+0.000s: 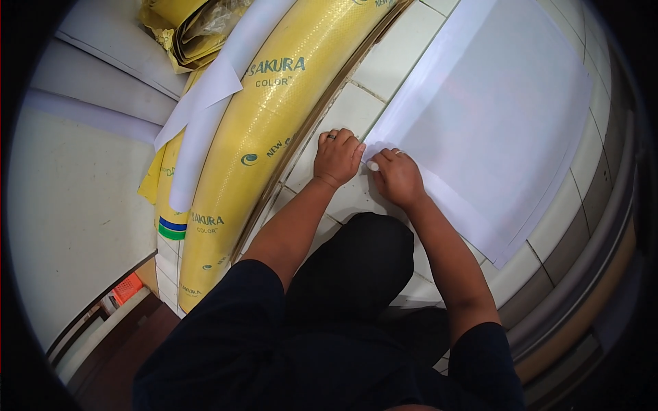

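Large white sheets [507, 116] lie stacked flat on the tiled floor at the right, their edges slightly out of line. At the stack's near left corner, my left hand [338, 157] has its fingers curled and pressed together, the tips at the sheet's edge. Close beside it, my right hand [399, 177] is closed over the same corner, pinching the white sheet. A small white bit shows by the right thumb; whether it is the folded corner or something else is unclear. My fingers partly hide that corner.
Long yellow packaging rolls [274, 103] with green print lie along the left of my hands. A loose white paper roll [199, 144] rests on them, with crumpled yellow wrapping [181, 31] beyond. A pale board [89, 205] stands far left, near an orange basket [127, 288]. My dark-clothed knee [356, 260] is below my hands.
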`<action>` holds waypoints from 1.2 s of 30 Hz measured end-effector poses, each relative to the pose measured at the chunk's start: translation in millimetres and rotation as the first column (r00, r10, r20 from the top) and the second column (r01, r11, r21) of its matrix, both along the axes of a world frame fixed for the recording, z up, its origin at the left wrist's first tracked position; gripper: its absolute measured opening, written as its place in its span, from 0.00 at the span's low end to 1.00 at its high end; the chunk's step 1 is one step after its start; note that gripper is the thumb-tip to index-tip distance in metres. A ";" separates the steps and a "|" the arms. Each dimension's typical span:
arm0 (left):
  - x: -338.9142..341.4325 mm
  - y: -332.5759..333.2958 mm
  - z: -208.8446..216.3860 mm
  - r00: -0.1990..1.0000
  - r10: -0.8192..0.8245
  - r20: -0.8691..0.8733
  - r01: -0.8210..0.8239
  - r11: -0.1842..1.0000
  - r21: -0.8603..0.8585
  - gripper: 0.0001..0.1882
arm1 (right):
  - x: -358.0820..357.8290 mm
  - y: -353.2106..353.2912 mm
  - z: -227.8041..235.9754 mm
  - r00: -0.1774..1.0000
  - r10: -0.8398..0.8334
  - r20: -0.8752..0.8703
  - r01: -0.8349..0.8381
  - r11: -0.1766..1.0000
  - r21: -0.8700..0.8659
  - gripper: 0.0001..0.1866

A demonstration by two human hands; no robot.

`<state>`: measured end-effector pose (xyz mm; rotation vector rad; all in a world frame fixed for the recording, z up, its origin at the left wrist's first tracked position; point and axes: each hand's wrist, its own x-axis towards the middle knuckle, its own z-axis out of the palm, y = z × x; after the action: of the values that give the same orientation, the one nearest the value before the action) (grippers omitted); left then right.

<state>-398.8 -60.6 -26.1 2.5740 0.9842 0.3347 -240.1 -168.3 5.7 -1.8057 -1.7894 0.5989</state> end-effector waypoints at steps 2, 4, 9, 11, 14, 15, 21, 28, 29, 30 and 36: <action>-0.4 -0.7 1.4 1.000 -0.003 0.020 0.003 1.000 0.004 0.12 | 6.9 2.6 3.4 0.996 -0.085 -0.001 0.085 0.996 -0.006 0.09; -0.8 1.4 0.6 1.000 -0.002 0.019 0.002 1.000 0.010 0.12 | 6.7 4.8 2.8 0.996 -0.092 -0.016 0.092 0.996 0.002 0.09; -1.1 0.4 -2.1 0.999 -0.005 0.047 0.004 1.000 0.023 0.12 | 8.1 2.5 -0.9 0.989 -0.146 -0.027 0.146 0.989 0.022 0.09; -1.3 2.1 -2.8 0.999 -0.001 0.035 0.000 0.999 0.040 0.12 | 1.2 3.3 -0.3 0.998 -0.041 -0.044 0.042 0.999 0.033 0.09; -1.8 -0.9 -0.8 1.000 -0.006 0.026 0.006 1.000 0.007 0.11 | 5.3 3.6 1.5 0.996 -0.086 -0.022 0.086 0.996 0.016 0.08; -0.9 -0.2 -0.3 1.000 -0.008 0.027 0.008 1.000 0.007 0.11 | 9.2 5.7 1.4 0.982 -0.191 -0.012 0.191 0.982 -0.011 0.08; 0.3 -0.4 -1.0 1.000 -0.007 0.011 0.007 0.999 0.034 0.10 | 21.3 4.9 -6.5 0.977 -0.213 -0.004 0.213 0.977 0.007 0.09; 7.3 -3.7 5.7 0.997 -0.014 0.079 0.011 0.999 0.038 0.11 | 82.1 -88.4 18.8 0.792 -0.608 -0.063 0.610 0.780 0.137 0.08; 9.0 -5.1 9.5 0.997 -0.024 0.075 0.022 0.999 0.033 0.12 | 80.3 -116.8 25.9 0.761 -0.641 -0.104 0.649 0.752 0.112 0.07; 12.4 -4.9 11.3 0.995 -0.040 0.090 0.035 0.998 0.058 0.12 | 76.7 -145.6 35.0 0.716 -0.683 -0.143 0.696 0.713 0.081 0.06; -6.5 2.1 9.6 0.994 -0.043 -0.103 0.052 0.995 0.088 0.19 | 48.4 -319.2 69.9 0.556 -0.819 -0.141 0.831 0.553 0.059 0.08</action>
<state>-405.3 -58.5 -16.6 2.7151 0.9608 0.2433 -191.6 -487.4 75.6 -2.1969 -0.6798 0.1640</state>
